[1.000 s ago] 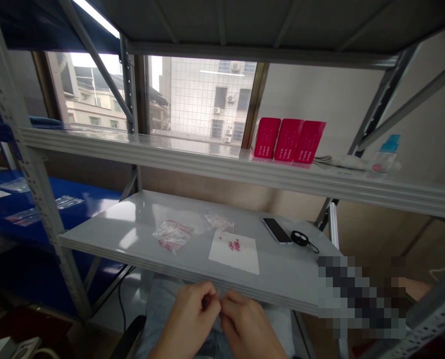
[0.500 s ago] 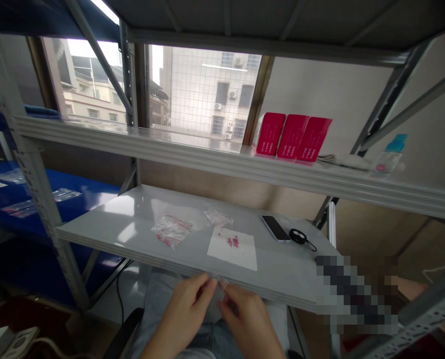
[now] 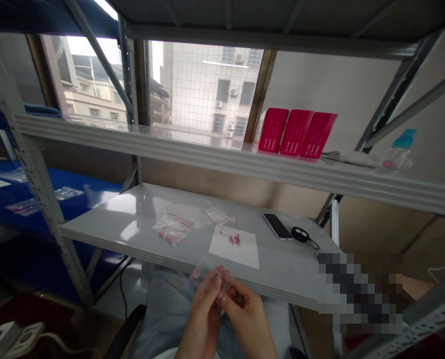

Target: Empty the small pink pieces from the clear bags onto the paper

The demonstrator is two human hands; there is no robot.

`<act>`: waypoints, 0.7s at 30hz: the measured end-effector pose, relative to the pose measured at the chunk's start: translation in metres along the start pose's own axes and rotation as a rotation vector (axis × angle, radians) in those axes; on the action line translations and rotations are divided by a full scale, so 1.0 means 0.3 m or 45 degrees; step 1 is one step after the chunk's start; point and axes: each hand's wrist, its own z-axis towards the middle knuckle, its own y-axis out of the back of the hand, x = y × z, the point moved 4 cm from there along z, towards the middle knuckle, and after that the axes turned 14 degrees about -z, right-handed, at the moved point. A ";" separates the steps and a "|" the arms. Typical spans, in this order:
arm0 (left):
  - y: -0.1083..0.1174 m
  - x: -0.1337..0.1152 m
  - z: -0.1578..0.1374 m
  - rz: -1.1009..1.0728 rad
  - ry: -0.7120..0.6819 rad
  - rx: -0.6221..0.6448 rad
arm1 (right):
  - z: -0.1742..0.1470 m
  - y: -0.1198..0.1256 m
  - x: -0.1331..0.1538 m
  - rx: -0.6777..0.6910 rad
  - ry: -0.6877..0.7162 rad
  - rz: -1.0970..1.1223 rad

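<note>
Plastic bag [image 3: 203, 268] is jutting forward-left, left hand [image 3: 206, 299] and right hand [image 3: 246, 305] pinching it, the left lying nearer its free end.

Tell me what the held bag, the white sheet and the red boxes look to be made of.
Held bag: thin clear plastic, glossy; it is see-through with bright glints.
White sheet: probably paper, matte; it lies flat with straight edges and no strong shine.
Red boxes: likely printed cardboard, fairly smooth; flat faces, crisp edges and pale lettering suggest it.
</note>
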 end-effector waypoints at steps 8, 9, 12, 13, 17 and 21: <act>0.040 -0.041 0.029 -0.210 -0.108 -0.333 | -0.029 -0.064 0.001 0.184 -0.148 0.145; 0.039 -0.050 0.028 -0.207 -0.107 -0.328 | -0.028 -0.067 -0.001 0.199 -0.160 0.152; 0.037 -0.063 0.025 -0.232 -0.064 -0.339 | -0.024 -0.065 -0.016 0.149 -0.200 0.171; 0.036 -0.064 0.023 -0.245 -0.045 -0.352 | -0.023 -0.064 -0.022 0.131 -0.210 0.174; 0.022 -0.067 0.013 -0.269 -0.010 -0.379 | -0.025 -0.071 -0.030 0.172 -0.205 0.181; 0.013 -0.054 0.006 -0.306 -0.015 -0.360 | -0.030 -0.082 -0.034 0.115 -0.216 0.198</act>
